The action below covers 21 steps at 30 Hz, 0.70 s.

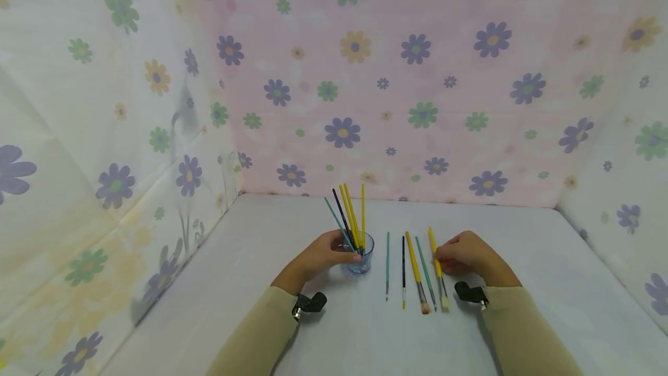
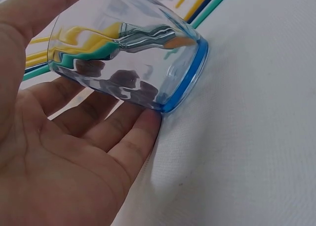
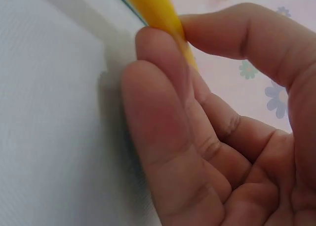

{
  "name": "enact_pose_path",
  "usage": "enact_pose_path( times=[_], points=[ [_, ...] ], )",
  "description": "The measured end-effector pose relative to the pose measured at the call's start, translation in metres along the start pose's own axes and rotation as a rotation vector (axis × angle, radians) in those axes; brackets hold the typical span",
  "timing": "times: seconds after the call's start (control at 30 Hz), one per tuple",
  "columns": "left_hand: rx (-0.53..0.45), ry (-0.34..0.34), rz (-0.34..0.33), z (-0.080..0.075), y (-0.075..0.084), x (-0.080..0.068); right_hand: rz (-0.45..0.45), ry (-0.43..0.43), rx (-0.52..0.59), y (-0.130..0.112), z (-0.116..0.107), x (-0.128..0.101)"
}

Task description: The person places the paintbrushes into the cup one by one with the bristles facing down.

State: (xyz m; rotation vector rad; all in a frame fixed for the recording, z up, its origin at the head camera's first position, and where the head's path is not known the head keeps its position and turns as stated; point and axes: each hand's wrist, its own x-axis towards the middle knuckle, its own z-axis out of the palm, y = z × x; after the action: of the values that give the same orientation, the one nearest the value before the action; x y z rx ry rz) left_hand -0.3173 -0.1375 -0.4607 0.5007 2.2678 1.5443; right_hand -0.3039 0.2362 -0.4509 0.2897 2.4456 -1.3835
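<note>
My left hand (image 1: 323, 253) is curled around a clear glass (image 1: 360, 267) with a blue base. Several paintbrushes (image 1: 351, 213) with yellow, teal and dark handles lean in it, handle ends up. In the left wrist view, thumb and fingers are on both sides of the glass (image 2: 148, 77), its base at the white surface. At the right end of a row of brushes, my right hand (image 1: 467, 254) pinches a yellow paintbrush (image 1: 432, 241) by its handle; its pale bristles point toward me. The right wrist view shows this yellow handle (image 3: 153, 8) between thumb and fingertips.
Between the hands lie a teal brush (image 1: 388, 260), a dark brush (image 1: 403, 266), a yellow brush (image 1: 414, 263) and another teal brush (image 1: 425, 268), side by side, bristles toward me. Flowered cloth walls (image 1: 376, 103) enclose the white table (image 1: 355, 335) at the back and sides.
</note>
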Motion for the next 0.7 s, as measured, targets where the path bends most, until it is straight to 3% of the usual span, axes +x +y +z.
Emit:
enact_pose_path(
  times=[0.47, 0.7],
  points=[
    [0.02, 0.014, -0.026, 0.001, -0.002, 0.002, -0.098, 0.086, 0.074, -0.027, 0.007, -0.01],
    [-0.018, 0.008, -0.02, 0.0, -0.004, 0.0, -0.149, 0.112, 0.108, -0.033, 0.009, -0.015]
  ],
)
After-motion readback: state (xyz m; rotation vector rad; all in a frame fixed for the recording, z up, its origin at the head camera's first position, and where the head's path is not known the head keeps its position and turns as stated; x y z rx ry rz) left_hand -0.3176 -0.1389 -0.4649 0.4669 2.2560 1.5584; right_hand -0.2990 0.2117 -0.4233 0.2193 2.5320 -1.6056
